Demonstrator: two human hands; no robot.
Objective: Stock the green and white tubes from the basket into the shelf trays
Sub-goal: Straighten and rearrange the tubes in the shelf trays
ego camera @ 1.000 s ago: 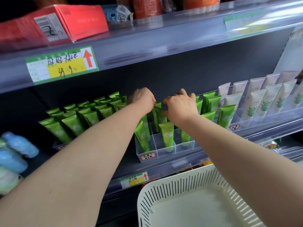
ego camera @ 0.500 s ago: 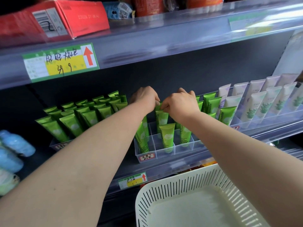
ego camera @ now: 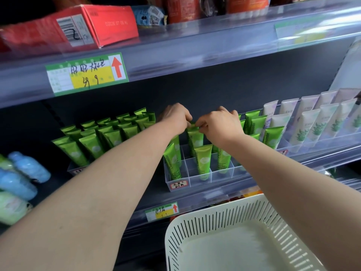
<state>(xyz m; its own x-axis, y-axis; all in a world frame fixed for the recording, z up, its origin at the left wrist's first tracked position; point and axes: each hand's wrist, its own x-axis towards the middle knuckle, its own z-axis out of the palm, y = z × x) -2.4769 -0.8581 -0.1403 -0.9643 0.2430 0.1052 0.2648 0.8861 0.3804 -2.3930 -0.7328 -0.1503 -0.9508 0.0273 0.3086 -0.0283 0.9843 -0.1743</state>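
Step in hand: seating a green tube (ego camera: 195,136) in the clear divided tray (ego camera: 202,178) on the shelf, 2nd row back. L hand (ego camera: 175,116) & R hand (ego camera: 220,123) both pinched shut on its crimped top edge, fingertips nearly touching. Tube upright, cap end down, behind front-row tubes. Basket (ego camera: 224,222) below looked empty as far as visible. Next, prob.: press down till seated, release, square w/ neighbours.

I was in a shop: handwritten price tags (ego camera: 87,73) lined clear shelf rails, with trays of green tubes (ego camera: 91,145) stocked below.
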